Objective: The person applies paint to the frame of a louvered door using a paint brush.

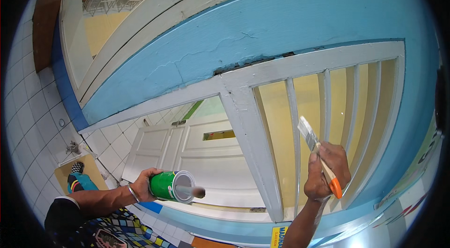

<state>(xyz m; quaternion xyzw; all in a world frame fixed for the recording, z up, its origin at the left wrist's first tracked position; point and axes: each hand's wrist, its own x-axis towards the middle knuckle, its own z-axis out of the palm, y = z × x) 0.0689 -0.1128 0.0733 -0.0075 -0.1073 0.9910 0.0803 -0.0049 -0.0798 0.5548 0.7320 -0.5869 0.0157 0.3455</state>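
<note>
My left hand (143, 184) is closed around a green paint can (160, 186), tilted with its open mouth facing right. A grey stick-like thing (186, 191) with a blurred dark end shows at the mouth; I cannot make out its kind. My right hand (336, 166) grips a paintbrush (307, 134) by its wooden handle, the orange end pointing down. White paint coats the bristles, which point up and left. They are close to the upright slats (291, 112) of a pale grey window frame (243, 107); whether they touch is unclear.
A light blue wall (187, 56) with cracks surrounds the frame, with another window (161, 2) above. White doors (211, 147) show through the opening. Grey tiles (28, 88) cover the left side, where a foot (78, 168) rests on a tan board (96, 166). A yellow sign (279, 236) is below.
</note>
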